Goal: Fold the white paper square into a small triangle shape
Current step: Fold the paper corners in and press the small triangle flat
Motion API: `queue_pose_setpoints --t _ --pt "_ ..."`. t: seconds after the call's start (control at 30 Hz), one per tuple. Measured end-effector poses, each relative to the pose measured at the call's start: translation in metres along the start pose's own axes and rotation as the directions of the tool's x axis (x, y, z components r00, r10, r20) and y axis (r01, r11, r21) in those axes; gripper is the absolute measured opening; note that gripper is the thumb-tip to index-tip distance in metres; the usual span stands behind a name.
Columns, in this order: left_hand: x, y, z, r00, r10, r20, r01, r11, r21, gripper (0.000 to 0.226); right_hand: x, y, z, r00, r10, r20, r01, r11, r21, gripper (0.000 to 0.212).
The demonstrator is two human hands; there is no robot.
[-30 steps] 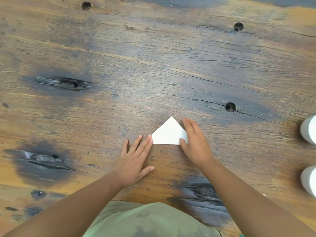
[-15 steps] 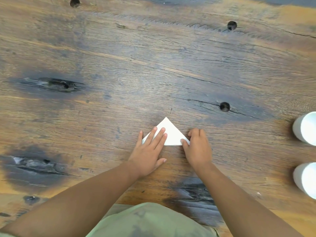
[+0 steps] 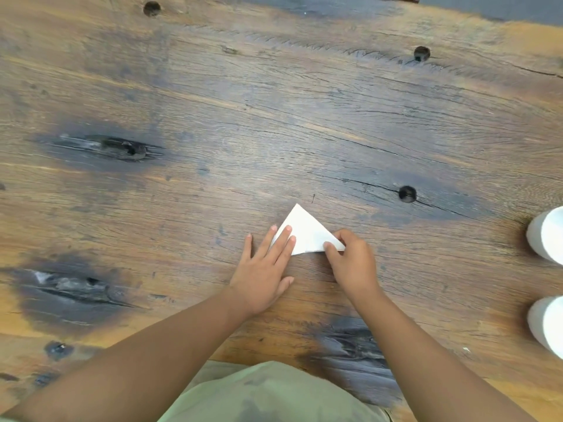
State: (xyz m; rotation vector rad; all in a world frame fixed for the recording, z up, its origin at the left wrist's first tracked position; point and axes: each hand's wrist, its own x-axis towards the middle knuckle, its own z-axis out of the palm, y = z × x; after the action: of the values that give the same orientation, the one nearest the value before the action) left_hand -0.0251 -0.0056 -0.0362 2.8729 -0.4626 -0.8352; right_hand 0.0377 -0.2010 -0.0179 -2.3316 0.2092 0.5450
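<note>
We lay the left hand (image 3: pixel 264 269) flat, fingers spread, to pin the paper triangle (image 3: pixel 307 234) w/ its left corner, while the right hand (image 3: pixel 350 263) pinches the right corner, prob. for folding.

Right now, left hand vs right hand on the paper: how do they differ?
The left hand lies flat, fingers spread over the left corner of the paper triangle; the right hand is curled, pinching the right corner. The left hand rests mostly on the wooden table; the right hand sits raised. Both touch the paper.

surface: wooden table (image 3: pixel 274 117) – knotted, dark-stained | on it: folded white paper triangle (image 3: pixel 307 233) | right edge: two white cylinders (image 3: pixel 548 236)
</note>
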Motion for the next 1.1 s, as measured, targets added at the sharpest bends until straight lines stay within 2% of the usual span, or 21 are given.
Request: queue_pose_setpoints --t 0.17,0.27,0.4,0.67,0.8,0.9,1.0,1.1 --pt "-0.024 -0.011 0.009 0.999 -0.027 0.02 0.027 0.999 -0.02 0.078 -0.007 -0.013 0.001 0.988 -0.148 -0.041 0.147 0.989 -0.033 0.017" --pt "-0.037 -0.018 0.018 0.999 -0.037 0.033 0.038 0.998 -0.042 0.076 -0.014 -0.019 0.009 0.97 -0.235 0.064 0.24 0.969 -0.066 0.035" --pt "-0.046 -0.022 0.024 0.998 -0.052 0.043 0.054 0.998 -0.04 0.073 -0.022 -0.019 0.024 0.917 -0.34 0.209 0.384 0.893 -0.235 0.052" --pt "-0.044 -0.023 0.027 0.998 -0.045 0.038 0.047 0.997 -0.055 0.066 -0.023 -0.017 0.037 0.863 -0.286 0.416 0.469 0.76 -0.451 0.067" --pt "-0.046 -0.026 0.028 0.999 -0.025 0.034 0.026 0.999 -0.043 0.066 -0.023 -0.017 0.042 0.86 -0.294 0.417 0.489 0.708 -0.509 0.065" --pt "-0.049 -0.03 0.027 1.0 0.01 0.028 -0.009 0.999 -0.043 0.066 -0.023 -0.016 0.044 0.855 -0.322 0.406 0.502 0.713 -0.49 0.065" --pt "-0.053 -0.035 0.022 0.999 0.017 -0.03 -0.02 0.994 -0.109 0.063 -0.023 -0.015 0.043 0.836 -0.353 0.421 0.533 0.707 -0.464 0.074" --pt "-0.051 -0.039 0.017 0.995 -0.009 -0.094 -0.01 0.98 -0.197 0.059 -0.021 -0.014 0.041 0.813 -0.364 0.455 0.574 0.637 -0.515 0.075"
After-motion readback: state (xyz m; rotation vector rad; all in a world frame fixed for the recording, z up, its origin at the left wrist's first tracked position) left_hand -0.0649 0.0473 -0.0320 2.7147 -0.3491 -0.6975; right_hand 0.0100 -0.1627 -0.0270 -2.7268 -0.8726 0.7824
